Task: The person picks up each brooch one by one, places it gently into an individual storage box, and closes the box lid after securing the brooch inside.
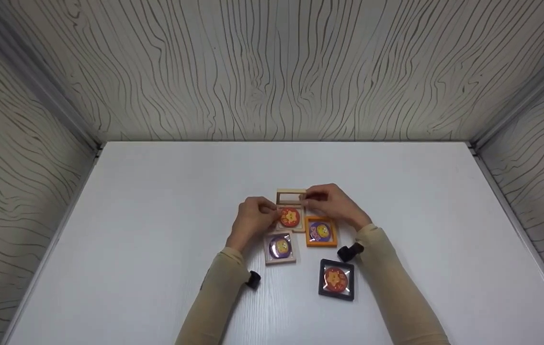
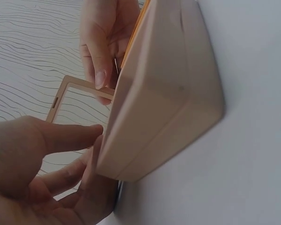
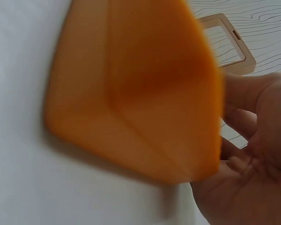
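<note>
A beige display frame [image 1: 299, 224] lies hinged apart, its windowed lid [image 1: 291, 191] standing up at the far side. On its base rests a red round badge [image 1: 290, 217] with a yellow star figure. My left hand [image 1: 254, 219] grips the base at its left edge, thumb over the top; in the left wrist view a nearer frame partly hides the fingers of this hand [image 2: 47, 164]. The lid's right edge is pinched by my right hand [image 1: 332, 203]. In the right wrist view, the orange frame [image 3: 131, 93] covers part of that hand [image 3: 267, 136].
Closest to the hands, a pale pinkish frame [image 1: 280, 262] and an orange frame [image 1: 321, 245] each hold a purple badge. A black frame [image 1: 336, 297] with a red badge lies nearer the front. All lie on a white table [image 1: 157, 215] against patterned panels [image 1: 272, 72].
</note>
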Motion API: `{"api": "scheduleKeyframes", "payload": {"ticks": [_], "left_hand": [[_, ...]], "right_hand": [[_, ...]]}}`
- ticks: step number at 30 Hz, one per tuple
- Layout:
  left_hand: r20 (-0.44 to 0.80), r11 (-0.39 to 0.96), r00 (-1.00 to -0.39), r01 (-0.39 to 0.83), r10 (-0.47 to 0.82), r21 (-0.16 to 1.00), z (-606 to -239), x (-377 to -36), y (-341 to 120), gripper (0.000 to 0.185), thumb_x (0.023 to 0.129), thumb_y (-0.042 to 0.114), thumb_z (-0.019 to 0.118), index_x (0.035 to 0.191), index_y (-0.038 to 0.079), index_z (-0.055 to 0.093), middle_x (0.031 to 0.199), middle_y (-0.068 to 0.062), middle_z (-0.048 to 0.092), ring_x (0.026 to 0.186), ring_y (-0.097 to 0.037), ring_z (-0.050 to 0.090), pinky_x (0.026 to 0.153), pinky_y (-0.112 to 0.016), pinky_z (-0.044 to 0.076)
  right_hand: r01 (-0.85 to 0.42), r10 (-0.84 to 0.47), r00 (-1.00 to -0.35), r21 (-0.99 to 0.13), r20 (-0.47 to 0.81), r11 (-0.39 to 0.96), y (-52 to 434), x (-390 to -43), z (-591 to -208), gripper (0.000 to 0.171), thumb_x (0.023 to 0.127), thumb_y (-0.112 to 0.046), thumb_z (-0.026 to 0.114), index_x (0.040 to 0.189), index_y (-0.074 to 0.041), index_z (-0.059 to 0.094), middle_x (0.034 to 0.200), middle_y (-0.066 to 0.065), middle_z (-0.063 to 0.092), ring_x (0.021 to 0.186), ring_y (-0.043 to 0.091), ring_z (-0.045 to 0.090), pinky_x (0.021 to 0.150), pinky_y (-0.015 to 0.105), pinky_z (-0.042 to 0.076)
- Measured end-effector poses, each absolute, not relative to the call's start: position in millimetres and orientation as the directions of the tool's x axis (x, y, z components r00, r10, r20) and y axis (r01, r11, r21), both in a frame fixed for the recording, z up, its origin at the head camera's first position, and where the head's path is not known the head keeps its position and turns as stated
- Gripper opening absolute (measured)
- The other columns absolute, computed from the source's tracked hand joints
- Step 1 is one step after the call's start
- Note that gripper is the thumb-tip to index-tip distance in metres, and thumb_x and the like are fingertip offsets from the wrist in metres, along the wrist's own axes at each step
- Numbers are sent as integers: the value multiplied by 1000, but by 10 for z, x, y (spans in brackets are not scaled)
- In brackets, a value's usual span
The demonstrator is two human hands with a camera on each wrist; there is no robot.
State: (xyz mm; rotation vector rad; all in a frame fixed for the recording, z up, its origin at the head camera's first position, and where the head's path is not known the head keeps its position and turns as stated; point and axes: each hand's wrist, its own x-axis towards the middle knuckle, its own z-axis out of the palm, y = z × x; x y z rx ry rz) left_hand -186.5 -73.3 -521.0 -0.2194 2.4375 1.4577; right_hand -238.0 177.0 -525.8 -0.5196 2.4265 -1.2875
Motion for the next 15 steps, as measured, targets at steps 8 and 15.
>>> {"api": "scheduleKeyframes", "payload": {"ticks": [8,15], "left_hand": [[-328,530,-944,-263,31,806,-5173,-1834,-761,22,99,25,78,114,10,73,100,-4,71,89,-19,68,81,-36,57],[-324,563,-944,-237,58,792,-5181,-1829,-775,21,97,12,77,118,10,74,97,-4,73,85,-17,70,79,-36,57]], "right_hand": [[-80,-503,-847,-896,-170,437,1813,-2339,-5145,43,105,-42,68,138,-13,68,134,10,69,122,30,71,101,44,59],[-133,-487,-866,-885,-114,445,1770,-2269,-5021,41,110,-43,59,135,-15,71,130,11,73,125,30,69,106,47,56]]}}
